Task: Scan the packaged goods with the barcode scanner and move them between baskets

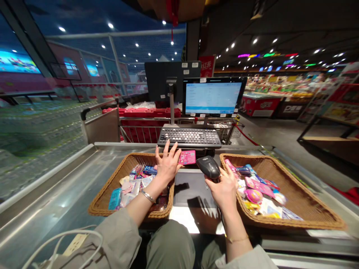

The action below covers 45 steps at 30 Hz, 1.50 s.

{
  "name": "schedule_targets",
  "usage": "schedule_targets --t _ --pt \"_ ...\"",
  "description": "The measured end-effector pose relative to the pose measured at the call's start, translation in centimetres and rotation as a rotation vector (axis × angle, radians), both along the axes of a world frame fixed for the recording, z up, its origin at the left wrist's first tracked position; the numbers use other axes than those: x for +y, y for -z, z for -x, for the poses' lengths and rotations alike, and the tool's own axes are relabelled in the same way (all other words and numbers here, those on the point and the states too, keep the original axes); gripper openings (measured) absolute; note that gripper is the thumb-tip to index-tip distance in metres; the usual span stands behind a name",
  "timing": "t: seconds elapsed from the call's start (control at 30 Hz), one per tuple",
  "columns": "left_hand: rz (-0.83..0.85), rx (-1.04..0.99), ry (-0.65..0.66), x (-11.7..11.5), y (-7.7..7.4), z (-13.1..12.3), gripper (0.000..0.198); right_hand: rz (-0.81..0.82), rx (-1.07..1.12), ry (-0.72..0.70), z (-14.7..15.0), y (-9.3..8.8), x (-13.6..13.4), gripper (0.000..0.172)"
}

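Note:
My left hand (167,165) is over the inner back corner of the left wicker basket (98,203), just in front of the keyboard (190,136). A flat pink packet (187,157) is held at its thumb side, while the other fingers spread towards the keys. In my right hand (224,186) is a black handheld barcode scanner (209,166), its head tilted towards the packet. Small packaged goods (130,190) fill part of the left basket, partly hidden by my forearm. Beside my right hand, the right wicker basket (305,198) holds several colourful packaged items (260,188).
Behind the keyboard stands a lit monitor (213,98), with a second dark screen (157,84) facing away. A metal shopping cart (140,133) is beyond the counter. White cables (98,239) and a power strip (75,244) lie at the lower left. The metal counter (67,190) has raised edges.

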State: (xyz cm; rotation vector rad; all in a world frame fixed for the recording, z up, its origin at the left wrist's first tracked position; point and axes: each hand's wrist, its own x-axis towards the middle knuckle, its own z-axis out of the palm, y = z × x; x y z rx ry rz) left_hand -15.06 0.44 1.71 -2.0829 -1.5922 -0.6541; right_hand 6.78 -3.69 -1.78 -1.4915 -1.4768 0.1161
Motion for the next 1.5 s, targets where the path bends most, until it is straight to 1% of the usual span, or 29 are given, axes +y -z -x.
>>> schedule_targets --t 0.2,0.5,0.7,0.93,1.07,1.2,1.5 --pt "-0.011 0.006 0.002 0.1 0.0 -0.5 0.064 0.002 0.000 -0.017 -0.1 -0.2 -0.2 0.028" --pt "-0.003 -0.007 0.017 0.3 0.1 -0.5 0.067 -0.003 -0.014 -0.026 0.0 -0.3 -0.2 0.027" --pt "-0.001 -0.010 0.010 0.4 -0.1 -0.7 0.063 -0.021 -0.031 -0.039 0.0 -0.3 -0.1 0.023" --pt "-0.007 -0.013 0.018 0.5 -0.1 -0.8 0.068 -0.026 -0.037 -0.052 -0.1 -0.7 -0.3 0.020" --pt "-0.029 -0.003 0.012 0.4 0.0 -0.9 0.066 -0.027 -0.032 -0.059 -0.1 -0.7 -0.3 0.022" --pt "-0.043 0.000 0.012 0.3 -0.2 -1.2 0.065 -0.030 -0.014 -0.039 -0.3 -0.7 -0.3 0.028" --pt "-0.016 -0.025 0.034 0.0 -1.0 -2.3 0.065 -0.100 0.006 -0.002 -1.6 -1.2 -0.7 0.034"
